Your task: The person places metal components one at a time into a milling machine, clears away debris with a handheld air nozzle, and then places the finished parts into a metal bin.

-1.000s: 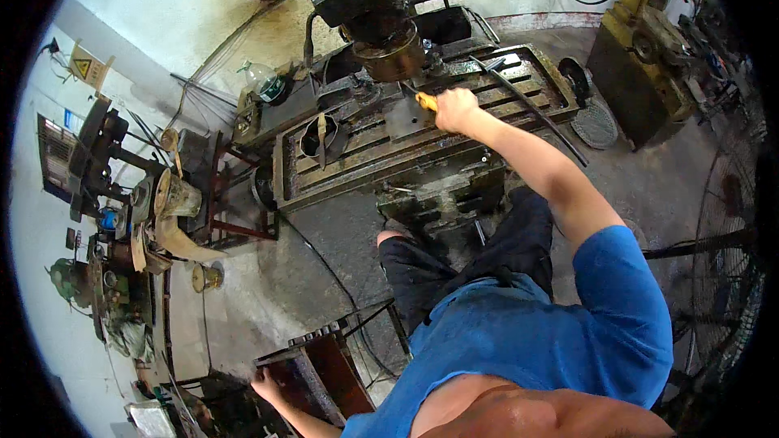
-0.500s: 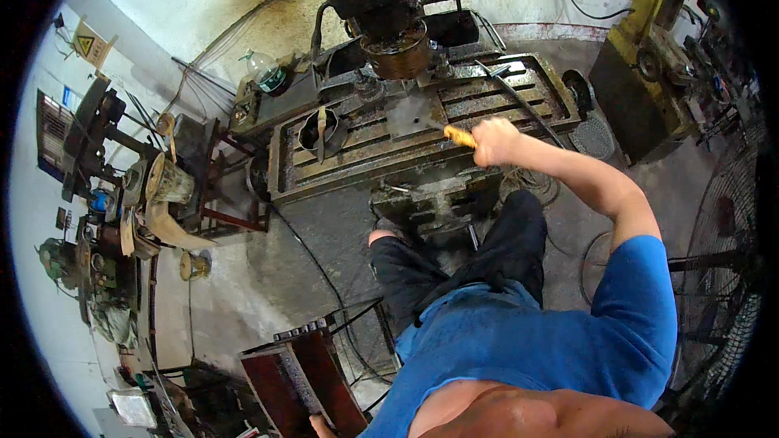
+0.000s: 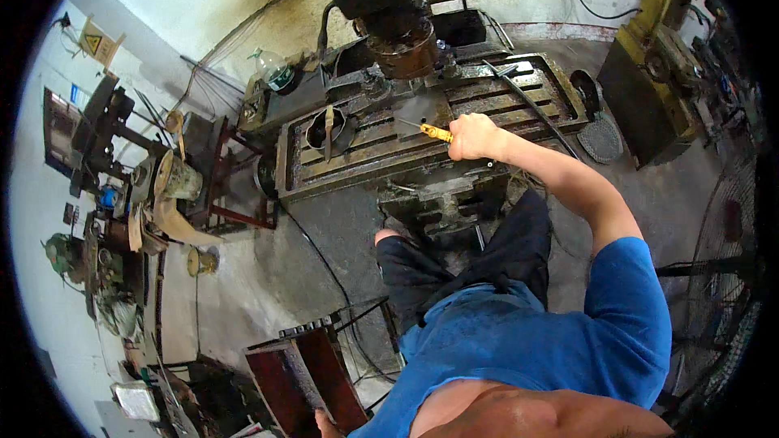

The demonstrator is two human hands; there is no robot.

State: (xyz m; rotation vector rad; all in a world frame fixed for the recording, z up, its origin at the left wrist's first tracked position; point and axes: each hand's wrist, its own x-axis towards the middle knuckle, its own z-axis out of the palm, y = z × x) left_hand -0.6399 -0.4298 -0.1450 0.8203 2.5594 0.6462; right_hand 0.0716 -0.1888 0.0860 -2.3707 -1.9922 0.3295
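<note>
In my right hand (image 3: 475,137) is a yellow air blow gun (image 3: 436,132), fingers wrapped round its body. Its thin metal nozzle points left over a flat metal plate (image 3: 423,108) on the slotted machine table (image 3: 357,170). Above the plate hangs the machine's round, rusty-brown cutter head (image 3: 403,53). Only a small part of my left hand (image 3: 325,423) shows at the lower edge, against a dark red metal tray (image 3: 276,385); most of its fingers are hidden.
A round metal pot with a brush (image 3: 329,134) across it sits on the table's left. A long bar (image 3: 535,101) lies across the right end. A plastic bottle (image 3: 273,73) stands behind. A cable (image 3: 316,251) runs over the floor; a fan guard (image 3: 714,300) is at right.
My right hand has moved left with the blow gun, bringing the nozzle across the plate. The left hand stays by the red tray. The whole view has shifted slightly.
</note>
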